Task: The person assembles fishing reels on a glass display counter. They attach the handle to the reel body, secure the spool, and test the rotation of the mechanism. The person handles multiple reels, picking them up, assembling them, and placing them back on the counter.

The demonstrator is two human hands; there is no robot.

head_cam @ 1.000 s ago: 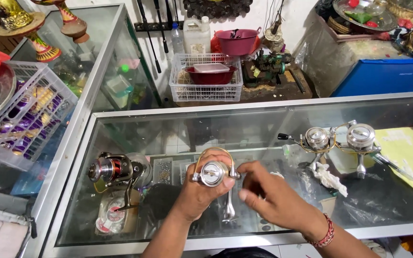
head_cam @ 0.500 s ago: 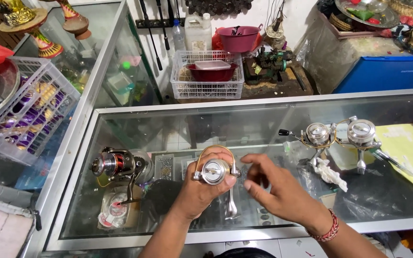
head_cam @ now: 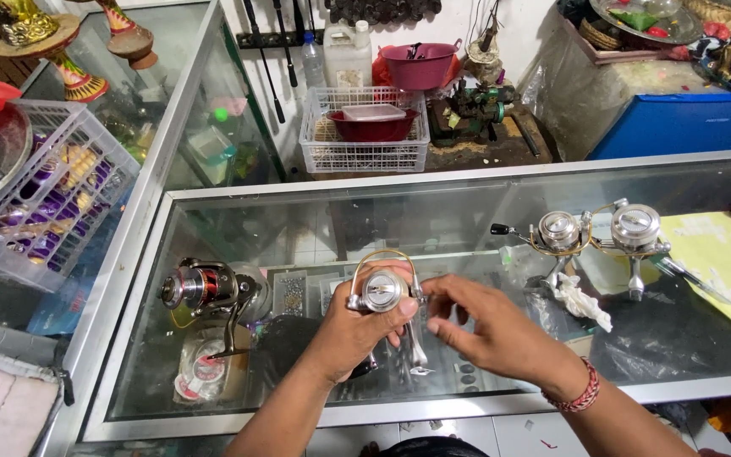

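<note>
One silver round-spooled spinning fishing reel [head_cam: 382, 290] gripped by left hand [head_cam: 350, 334]; right hand [head_cam: 488, 332] at 3 o'clock, fingers [head_cam: 433, 292] pinching beside it, stem pointing 6 o'clock.

A glossy silver metal reel [head_cam: 382, 290] lies above the smooth, reflective glass counter [head_cam: 315, 220].

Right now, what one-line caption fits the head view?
Left hand grips a silver spinning reel above a glass counter; right hand touches its side.
</note>
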